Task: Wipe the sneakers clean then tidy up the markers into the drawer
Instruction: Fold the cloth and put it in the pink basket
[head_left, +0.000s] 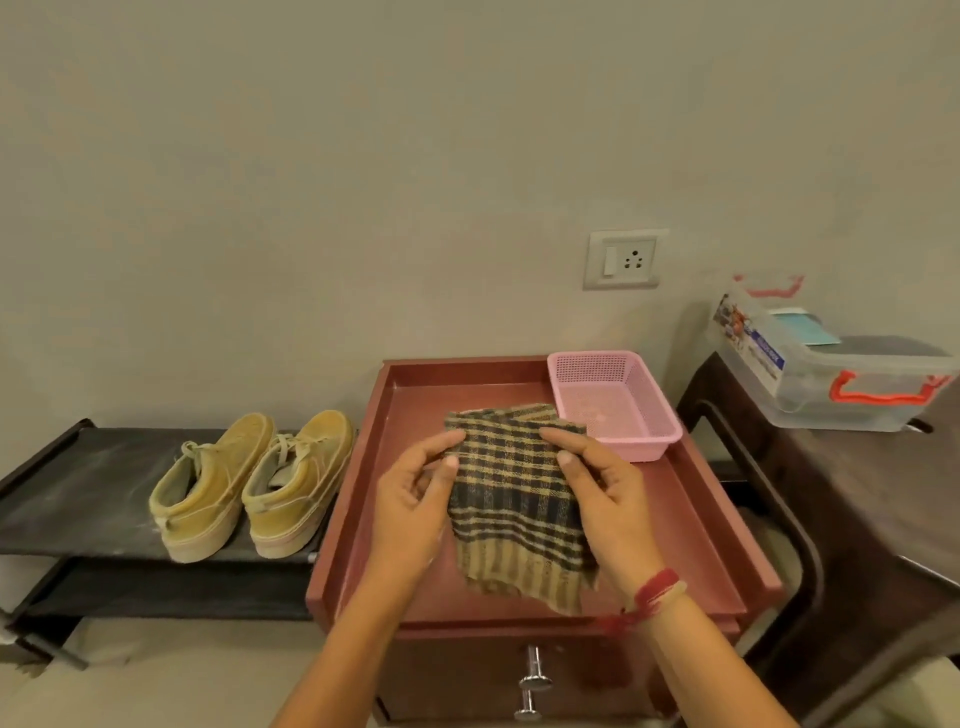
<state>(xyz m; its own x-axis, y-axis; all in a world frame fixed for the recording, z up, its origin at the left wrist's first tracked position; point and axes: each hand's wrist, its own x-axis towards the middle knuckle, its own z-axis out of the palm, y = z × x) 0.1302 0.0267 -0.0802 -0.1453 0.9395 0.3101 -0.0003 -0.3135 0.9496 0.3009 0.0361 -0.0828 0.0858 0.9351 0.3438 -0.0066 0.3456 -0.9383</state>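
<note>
A checked tan-and-navy cloth (514, 499) is held up over the red-brown top of the drawer cabinet (691, 530). My left hand (415, 493) pinches its left edge and my right hand (597, 488) pinches its right edge. Two tan sneakers (249, 483) stand side by side on a black shoe rack (78, 499) to the left, heels toward me. The drawer front with two metal knobs (535, 680) is below my wrists and looks closed. No markers are visible.
An empty pink mesh basket (613, 400) sits at the cabinet top's back right corner. A clear plastic storage box with orange handles (831, 369) stands on a dark table at the right. A wall socket (626, 259) is behind.
</note>
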